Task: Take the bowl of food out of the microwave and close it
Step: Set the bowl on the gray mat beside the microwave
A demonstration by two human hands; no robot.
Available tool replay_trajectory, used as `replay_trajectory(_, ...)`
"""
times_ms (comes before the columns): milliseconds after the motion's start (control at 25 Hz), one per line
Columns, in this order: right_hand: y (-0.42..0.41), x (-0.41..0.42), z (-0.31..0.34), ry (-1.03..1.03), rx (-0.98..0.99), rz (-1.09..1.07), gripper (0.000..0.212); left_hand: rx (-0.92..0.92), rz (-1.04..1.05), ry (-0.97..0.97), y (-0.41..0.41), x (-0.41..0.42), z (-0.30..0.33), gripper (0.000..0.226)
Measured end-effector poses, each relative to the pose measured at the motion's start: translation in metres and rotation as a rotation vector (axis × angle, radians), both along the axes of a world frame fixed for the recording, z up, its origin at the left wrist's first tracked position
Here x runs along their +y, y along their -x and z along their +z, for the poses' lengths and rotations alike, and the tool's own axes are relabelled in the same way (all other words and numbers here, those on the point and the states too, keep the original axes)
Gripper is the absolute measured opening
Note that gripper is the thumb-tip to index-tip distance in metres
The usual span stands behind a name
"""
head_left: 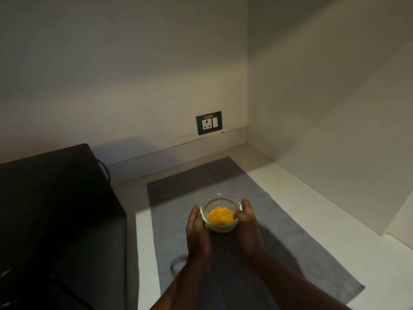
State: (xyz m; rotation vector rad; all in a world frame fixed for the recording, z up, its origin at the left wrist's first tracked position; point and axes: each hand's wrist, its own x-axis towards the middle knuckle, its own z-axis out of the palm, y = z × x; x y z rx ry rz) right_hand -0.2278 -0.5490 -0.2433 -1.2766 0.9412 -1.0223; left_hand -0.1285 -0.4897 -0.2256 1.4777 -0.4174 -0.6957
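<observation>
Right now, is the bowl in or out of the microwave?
Out. The bowl sits upright over the grey mat, cupped between left hand and right hand, beside the microwave.

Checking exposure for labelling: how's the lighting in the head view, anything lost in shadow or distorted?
Head view: dim and uneven. The black microwave is near featureless, its door state unreadable. The clear glass bowl of orange shredded food sits in the brighter patch on the grey mat, cupped by the left hand and right hand. Forearms cast shadow on the mat. Wide-angle bending shows at wall edges.
</observation>
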Motion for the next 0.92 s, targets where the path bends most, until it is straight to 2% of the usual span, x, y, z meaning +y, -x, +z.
replay_trajectory(40, 0.002, 0.008, 0.003, 0.023, 0.005, -0.007, 0.047, -0.022, -0.012, -0.004, 0.003, 0.007, 0.004, 0.046)
replay_trajectory(160, 0.006, 0.036, 0.017, 0.031, 0.006, -0.002, 0.067, -0.055, -0.051, 0.015, 0.011, 0.026, 0.017, 0.046)
replay_trajectory(240, 0.007, 0.057, 0.027, 0.046, -0.005, -0.010, 0.072, -0.069, -0.069, 0.037, 0.019, 0.041, 0.029, 0.045)
replay_trajectory(440, 0.013, 0.126, 0.068, 0.036, -0.086, -0.028, 0.056, -0.115, -0.226, 0.038, 0.034, 0.111, 0.080, 0.045)
replay_trajectory(600, 0.008, 0.199, 0.110, 0.091, -0.038, 0.003, 0.046, -0.522, -0.345, -0.032, 0.038, 0.200, 0.130, 0.049)
replay_trajectory(760, -0.011, 0.279, 0.166, 0.198, 0.016, -0.010, 0.044, -0.774, -0.456, 0.048, 0.028, 0.293, 0.187, 0.048)
replay_trajectory(920, -0.033, 0.340, 0.208, 0.260, 0.006, 0.043, 0.048, -1.113, -0.399, -0.019, -0.020, 0.351, 0.223, 0.052)
